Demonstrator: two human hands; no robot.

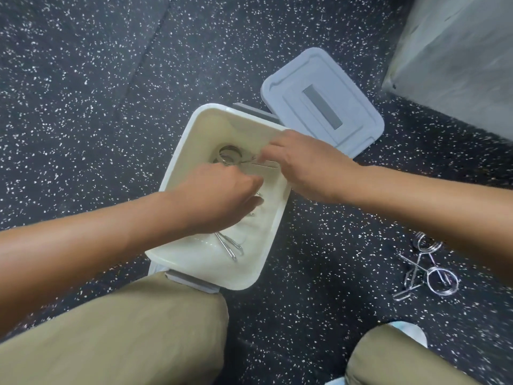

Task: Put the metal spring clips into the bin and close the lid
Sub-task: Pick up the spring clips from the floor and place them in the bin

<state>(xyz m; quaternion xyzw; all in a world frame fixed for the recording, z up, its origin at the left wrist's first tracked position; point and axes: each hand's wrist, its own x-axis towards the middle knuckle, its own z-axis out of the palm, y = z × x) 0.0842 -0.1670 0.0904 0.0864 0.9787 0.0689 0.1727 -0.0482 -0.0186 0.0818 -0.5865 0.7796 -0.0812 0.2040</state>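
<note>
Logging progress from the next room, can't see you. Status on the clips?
Both hands over the open bin: right hand pinching a clip, left hand down inside. Two clips on the floor. Lid off, lying behind the bin.

Lighting is bright, even and overhead, casting only soft shadows. Both hands (222, 195) are slightly motion-blurred. Wide-angle distortion bends the speckled floor (83, 107) toward frame edges.

Both bare forearms reach forward and inward. The left hand (222, 198) hangs palm down, fingers curled under. The right hand (302, 165) sits just beyond it, fingertips pinched together, perhaps gripping something thin; blur hides it. Knees bent below.
</note>
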